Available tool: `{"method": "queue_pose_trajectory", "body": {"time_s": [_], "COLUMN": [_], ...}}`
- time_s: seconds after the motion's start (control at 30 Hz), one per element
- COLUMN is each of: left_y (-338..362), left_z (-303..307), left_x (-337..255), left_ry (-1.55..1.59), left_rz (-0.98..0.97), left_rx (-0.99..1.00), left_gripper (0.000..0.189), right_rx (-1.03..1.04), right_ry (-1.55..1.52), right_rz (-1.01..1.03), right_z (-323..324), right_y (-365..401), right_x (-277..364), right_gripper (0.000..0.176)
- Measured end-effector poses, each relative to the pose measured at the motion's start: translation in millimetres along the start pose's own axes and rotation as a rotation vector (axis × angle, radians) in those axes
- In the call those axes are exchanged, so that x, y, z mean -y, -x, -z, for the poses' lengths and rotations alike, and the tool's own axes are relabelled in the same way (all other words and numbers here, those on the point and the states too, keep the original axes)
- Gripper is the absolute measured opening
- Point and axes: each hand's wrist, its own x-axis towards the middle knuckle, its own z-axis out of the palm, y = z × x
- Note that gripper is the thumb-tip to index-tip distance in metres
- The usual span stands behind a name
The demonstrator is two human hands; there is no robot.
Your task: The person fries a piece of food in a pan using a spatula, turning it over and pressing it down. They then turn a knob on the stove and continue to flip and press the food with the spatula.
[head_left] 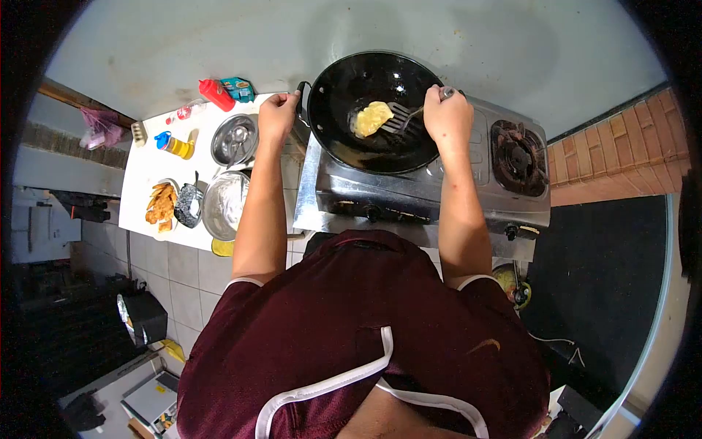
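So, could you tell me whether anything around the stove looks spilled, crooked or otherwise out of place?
Nothing stands out. The wok sits on the stove, the left hand grips its handle, and the right hand holds a spatula beside the yellow food inside. The bowls on the counter stand upright, with no spill visible.

Both bare arms extend forward from the shoulders, seen from above, elbows only slightly bent. The left hand (278,111) is curled into a closed grip, knuckles uppermost, with the wrist in line with the forearm. The right hand (447,113) is likewise clenched in a grip, its wrist bent a little inward (the fingertips lie hidden beneath the back of the hand). The two hands sit well apart at roughly equal reach, forearms nearly parallel.
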Motion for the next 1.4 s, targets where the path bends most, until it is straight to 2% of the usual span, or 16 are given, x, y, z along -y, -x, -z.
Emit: {"method": "queue_pose_trajectory", "body": {"time_s": [0.23,0.33,0.43,0.77,1.1,1.4], "left_y": [1,1,2,13,6,-5], "left_z": [8,12,17,48,38,28], "left_x": [0,-3,-4,-35,-22,-17], "left_ry": [0.001,0.023,0.085,0.232,0.245,0.188], "left_rz": [-0.03,-0.039,-0.064,-0.075,-0.047,0.001], "left_rx": [-0.082,-0.12,-0.14,-0.186,-0.081,0.012], "left_gripper": [0.041,0.044,0.045,0.038,0.036,0.039], "right_rx": [-0.067,-0.105,-0.116,-0.07,-0.116,-0.011], "right_ry": [-0.09,-0.078,-0.079,-0.244,-0.225,-0.239], "right_rz": [-0.049,0.025,0.077,0.064,0.064,-0.025], "right_z": [1,-3,-4,-15,-11,-18], "right_y": [0,-1,0,11,24,41], "right_x": [5,14,24,37,17,-8], "right_gripper": [0.038,0.037,0.036,0.031,0.027,0.024]}}
